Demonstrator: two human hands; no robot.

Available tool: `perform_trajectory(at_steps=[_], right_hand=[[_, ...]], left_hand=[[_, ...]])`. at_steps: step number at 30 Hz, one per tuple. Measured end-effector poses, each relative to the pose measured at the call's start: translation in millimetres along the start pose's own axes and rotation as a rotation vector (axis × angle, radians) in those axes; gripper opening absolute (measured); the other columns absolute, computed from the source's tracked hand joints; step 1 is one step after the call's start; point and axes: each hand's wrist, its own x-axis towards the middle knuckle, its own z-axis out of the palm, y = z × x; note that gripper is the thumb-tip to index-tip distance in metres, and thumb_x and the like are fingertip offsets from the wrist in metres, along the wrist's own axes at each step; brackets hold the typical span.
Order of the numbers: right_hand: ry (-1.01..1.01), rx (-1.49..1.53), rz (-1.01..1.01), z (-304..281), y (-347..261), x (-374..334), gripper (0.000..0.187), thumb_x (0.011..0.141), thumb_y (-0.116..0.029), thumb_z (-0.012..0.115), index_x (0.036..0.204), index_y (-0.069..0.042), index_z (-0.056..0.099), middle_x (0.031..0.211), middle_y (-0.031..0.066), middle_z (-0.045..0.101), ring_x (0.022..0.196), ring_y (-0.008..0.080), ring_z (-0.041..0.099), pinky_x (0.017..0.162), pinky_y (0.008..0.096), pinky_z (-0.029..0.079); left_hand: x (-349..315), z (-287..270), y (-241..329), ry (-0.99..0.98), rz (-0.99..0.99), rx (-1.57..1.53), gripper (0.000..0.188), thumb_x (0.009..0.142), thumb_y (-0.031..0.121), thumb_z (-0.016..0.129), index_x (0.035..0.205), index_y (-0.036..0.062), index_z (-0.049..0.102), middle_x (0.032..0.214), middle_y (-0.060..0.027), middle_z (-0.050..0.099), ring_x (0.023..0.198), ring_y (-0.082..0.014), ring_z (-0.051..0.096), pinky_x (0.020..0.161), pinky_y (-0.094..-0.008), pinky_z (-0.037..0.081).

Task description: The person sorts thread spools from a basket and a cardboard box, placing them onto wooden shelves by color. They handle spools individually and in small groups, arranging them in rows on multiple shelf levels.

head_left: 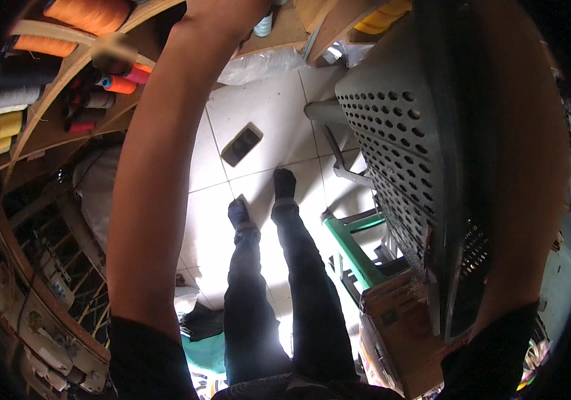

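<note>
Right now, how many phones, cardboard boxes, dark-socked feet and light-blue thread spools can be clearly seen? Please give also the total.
Phone: 1
Cardboard box: 1
Dark-socked feet: 2
Light-blue thread spool: 1
Total: 5

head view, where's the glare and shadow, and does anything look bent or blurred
In the head view, glare bleaches the floor around the legs; in the head view, the right forearm lies in shadow, darker than the left forearm; in the head view, the wooden shelf bows toward the rim, and a patch near the thread spools is blurred.
</note>
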Motion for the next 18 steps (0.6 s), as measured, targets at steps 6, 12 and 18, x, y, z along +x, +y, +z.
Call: perform_trajectory(at_steps=[6,12,18], right_hand=[[-0.033,0.171,0.204,2.3,1.2,12.3,0.021,0.08,-0.003,0.078,0.098,0.006,0.071,0.097,0.0169,0.074,0.083,0.0214,0.072,0.075,0.0287,0.06],[0.038,0.026,0.141,1.9,-2.7,-0.1,0.019,0.08,-0.004,0.075,0.098,0.004,0.072,0.094,0.0175,0.073,0.082,0.0229,0.072,0.075,0.033,0.059],[0.309,-0.287,0.001,14.2,-30.6,-93.2,0.017,0.081,-0.004,0.072,0.097,0.003,0.073,0.09,0.0179,0.073,0.08,0.0238,0.071,0.075,0.036,0.058]], left_hand=[[-10.1,0.3,0.8,0.012,-0.007,0.022,0.069,0.087,0.002,0.048,0.154,0.0122,0.033,0.16,-0.0028,0.03,0.15,-0.0273,0.021,0.119,-0.0562,0.014],[-13.5,-22.1,-4.4,-0.097,-0.017,-0.106,0.103,0.073,0.018,0.079,0.158,0.0124,0.021,0.164,-0.0101,0.019,0.151,-0.0342,0.016,0.12,-0.0546,0.016],[-18.5,-69.3,13.0,-0.264,0.069,-0.198,0.103,0.072,0.013,0.079,0.157,0.0113,0.022,0.161,-0.0132,0.021,0.151,-0.0359,0.015,0.121,-0.0528,0.016]])
